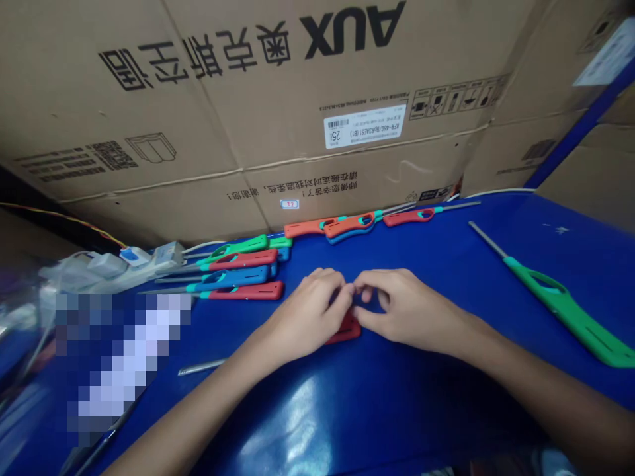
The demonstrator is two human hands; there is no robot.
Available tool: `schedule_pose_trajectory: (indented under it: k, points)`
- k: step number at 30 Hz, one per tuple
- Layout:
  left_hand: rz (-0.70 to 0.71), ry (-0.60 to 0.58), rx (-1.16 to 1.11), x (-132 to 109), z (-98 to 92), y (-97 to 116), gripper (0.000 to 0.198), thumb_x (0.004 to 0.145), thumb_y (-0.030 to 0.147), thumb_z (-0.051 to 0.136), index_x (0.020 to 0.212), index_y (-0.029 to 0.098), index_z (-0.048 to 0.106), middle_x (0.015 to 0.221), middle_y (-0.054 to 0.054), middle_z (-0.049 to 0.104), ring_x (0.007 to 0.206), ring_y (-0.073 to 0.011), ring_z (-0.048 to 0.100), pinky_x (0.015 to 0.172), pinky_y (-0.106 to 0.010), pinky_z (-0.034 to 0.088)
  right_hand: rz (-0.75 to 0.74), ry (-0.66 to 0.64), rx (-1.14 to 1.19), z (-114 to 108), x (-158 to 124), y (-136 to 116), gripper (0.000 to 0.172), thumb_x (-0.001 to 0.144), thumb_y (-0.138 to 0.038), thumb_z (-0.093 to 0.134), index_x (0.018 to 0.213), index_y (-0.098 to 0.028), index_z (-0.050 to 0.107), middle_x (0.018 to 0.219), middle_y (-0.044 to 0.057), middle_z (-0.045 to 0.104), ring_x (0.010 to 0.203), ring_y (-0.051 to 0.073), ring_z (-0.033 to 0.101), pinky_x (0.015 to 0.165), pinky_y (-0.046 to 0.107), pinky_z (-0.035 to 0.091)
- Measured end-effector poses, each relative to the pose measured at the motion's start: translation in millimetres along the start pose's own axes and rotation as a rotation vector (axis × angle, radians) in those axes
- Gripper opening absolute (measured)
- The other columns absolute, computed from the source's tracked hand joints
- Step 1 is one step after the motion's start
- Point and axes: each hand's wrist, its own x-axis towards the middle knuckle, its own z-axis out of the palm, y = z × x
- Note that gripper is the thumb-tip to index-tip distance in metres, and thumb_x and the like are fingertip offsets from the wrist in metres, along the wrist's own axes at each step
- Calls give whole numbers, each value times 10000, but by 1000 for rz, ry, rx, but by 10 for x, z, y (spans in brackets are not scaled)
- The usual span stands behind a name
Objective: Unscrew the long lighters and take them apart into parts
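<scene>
My left hand [315,314] is closed over a red gas lighter [348,330] lying on the blue tabletop. Only the butt of its handle shows below my fingers. A metal barrel tip [201,365] pokes out left of my left forearm, seemingly from the same lighter. My right hand [401,307] meets the left fingertips with its fingers curled in a pinch; anything between them is too small or hidden to make out. Off to the right lies a green gas lighter [570,307], its barrel pointing away to the upper left.
Several red, blue and green lighters [243,274] lie stacked at left, beside a power strip [133,264] with plugs. More orange, blue and red lighters [350,227] lie along a large cardboard box [278,132] at the back. A blurred patch covers something at left.
</scene>
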Motion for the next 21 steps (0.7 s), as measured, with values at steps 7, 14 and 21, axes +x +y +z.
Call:
schedule_pose_trajectory:
  k: [7, 14, 21]
  points:
    - [-113, 181, -352, -87, 103, -5, 333, 1021, 387, 322, 785, 200, 466, 742, 20, 521, 706, -138, 513, 655, -253, 441, -138, 213, 279, 94, -11, -36, 66, 831, -196, 642, 790, -160, 680, 541, -63, 516, 467, 64, 387, 438, 193, 302]
    - [-44, 119, -426, -243, 38, -50, 292, 1025, 374, 343, 939, 208, 567, 955, -17, 618, 955, -175, 565, 892, -317, 460, -312, 248, 110, 68, -92, -90, 86, 860, -145, 567, 816, -149, 641, 644, -25, 561, 500, 68, 442, 489, 198, 369]
    - [-17, -18, 58, -687, 55, -254, 381, 936, 405, 522, 1287, 258, 508, 1279, -78, 569, 1196, -286, 499, 1005, -477, 432, 307, 341, -322, -1251, -205, 922, 114, 701, -98, 678, 603, -154, 688, 510, 12, 627, 441, 104, 540, 474, 246, 361]
